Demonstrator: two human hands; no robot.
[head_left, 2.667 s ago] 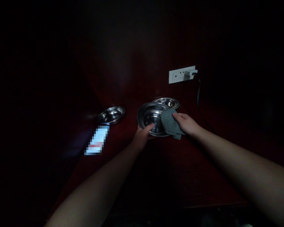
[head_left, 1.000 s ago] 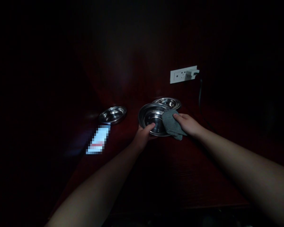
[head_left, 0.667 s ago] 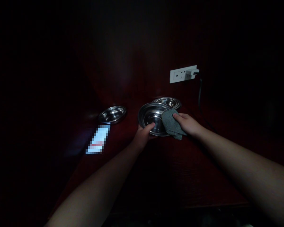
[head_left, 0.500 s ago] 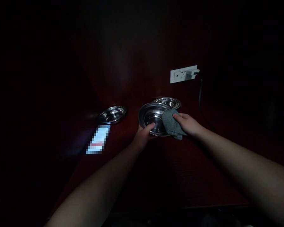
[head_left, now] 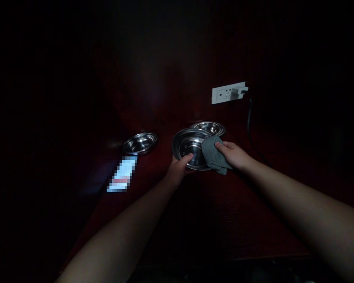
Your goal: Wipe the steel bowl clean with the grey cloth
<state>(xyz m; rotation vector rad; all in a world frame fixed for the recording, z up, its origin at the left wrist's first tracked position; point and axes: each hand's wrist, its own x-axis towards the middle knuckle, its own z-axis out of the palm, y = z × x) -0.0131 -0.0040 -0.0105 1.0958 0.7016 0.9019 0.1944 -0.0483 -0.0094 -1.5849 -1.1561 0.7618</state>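
A shiny metal bowl point(head_left: 191, 141) is tilted toward me near the middle of the view. My left hand point(head_left: 179, 169) grips its lower left rim, thumb inside and the other fingers mostly hidden beneath. Pinched in my right hand point(head_left: 233, 154) is a grey-green cloth point(head_left: 214, 155), which lies over the bowl's right rim. Behind the held bowl, more metal dishes point(head_left: 214, 127), seemingly stacked, rest on the dark red surface point(head_left: 224, 220). Another metal bowl point(head_left: 141, 143) stands apart on the left.
A bright pixelated phone-like rectangle point(head_left: 123, 174) lies in front of the left bowl. On the back wall is a white socket panel point(head_left: 222, 94) with a plug point(head_left: 238, 91); its dark cable point(head_left: 249, 118) hangs down at the right. Surroundings are very dark.
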